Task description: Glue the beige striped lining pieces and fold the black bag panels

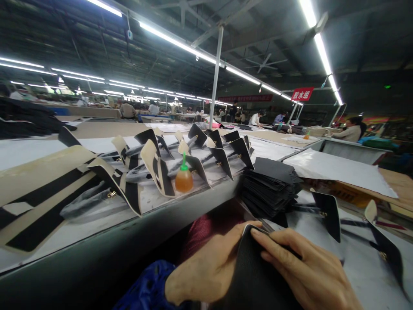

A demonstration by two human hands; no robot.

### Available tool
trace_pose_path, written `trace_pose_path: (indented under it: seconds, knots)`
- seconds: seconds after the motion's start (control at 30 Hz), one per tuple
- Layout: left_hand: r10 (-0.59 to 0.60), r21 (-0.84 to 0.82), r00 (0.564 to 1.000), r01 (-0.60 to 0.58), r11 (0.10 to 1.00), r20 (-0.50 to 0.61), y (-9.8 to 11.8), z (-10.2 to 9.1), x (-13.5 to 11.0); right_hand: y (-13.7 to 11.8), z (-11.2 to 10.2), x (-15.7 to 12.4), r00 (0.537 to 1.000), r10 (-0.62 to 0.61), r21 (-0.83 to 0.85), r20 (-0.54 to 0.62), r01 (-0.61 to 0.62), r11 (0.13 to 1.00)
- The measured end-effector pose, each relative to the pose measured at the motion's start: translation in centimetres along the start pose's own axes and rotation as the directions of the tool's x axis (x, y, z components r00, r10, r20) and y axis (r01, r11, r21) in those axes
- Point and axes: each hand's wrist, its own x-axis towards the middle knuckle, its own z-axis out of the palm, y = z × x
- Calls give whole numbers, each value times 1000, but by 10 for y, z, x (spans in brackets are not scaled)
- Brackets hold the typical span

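Observation:
At the bottom of the view both my hands grip one black leather piece (254,280). My left hand (206,267), in a blue sleeve, curls round its left edge with the thumb at the top corner. My right hand (306,271) lies over its right side, fingers pressed together along the top edge. Just beyond the hands stands a stack of black leather pieces (271,185). An orange glue bottle (183,176) with a green nozzle stands on the raised shelf (97,228) to the left.
Several folded black-and-cream pieces with small metal studs (155,168) lie in rows on the shelf. More such pieces (332,215) lie to the right beside white paper (338,170). Other people sit at distant tables (351,129). A pole (216,73) rises behind.

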Motion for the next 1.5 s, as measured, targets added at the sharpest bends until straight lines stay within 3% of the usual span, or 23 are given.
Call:
trace_pose_path:
  seconds: [0.13, 0.27, 0.33, 0.57, 0.97, 1.1, 1.23, 1.37, 1.5]
  knots:
    - [-116, -169, 988, 132, 977, 102, -5, -12, 7, 1, 7, -4, 998, 31, -1, 52, -31, 1000]
    - [-24, -305, 999, 37, 952, 44, -13, -12, 6, 1, 13, -5, 997, 39, 9, 60, -39, 999]
    - [3, -232, 1000, -3, 973, 0, -13, -9, 4, -1, 13, -5, 997, 35, 17, 64, -36, 999]
    - [-8, 132, 994, 23, 991, -109, -9, 1, 4, -4, 15, -2, 999, -9, 62, 45, 6, 998]
    - [-29, 147, 993, 45, 988, -114, -13, 3, 1, -11, 23, 1, 994, 10, 114, 105, -22, 993]
    - [-10, 155, 987, 35, 987, -159, -14, 1, -3, -15, 16, 2, 998, 54, -7, 23, -54, 999]
    - [-52, 221, 976, 99, 970, -211, -9, 1, -13, -15, 5, -9, 959, 226, -155, -173, -253, 955]
    - [-110, 265, 947, 194, 944, -302, -2, 8, -23, -18, 3, -17, 917, 331, -32, -222, -346, 938]
    - [-87, 261, 927, 192, 946, -364, -5, 15, -28, -19, 5, -17, 892, 381, 74, -243, -375, 924]
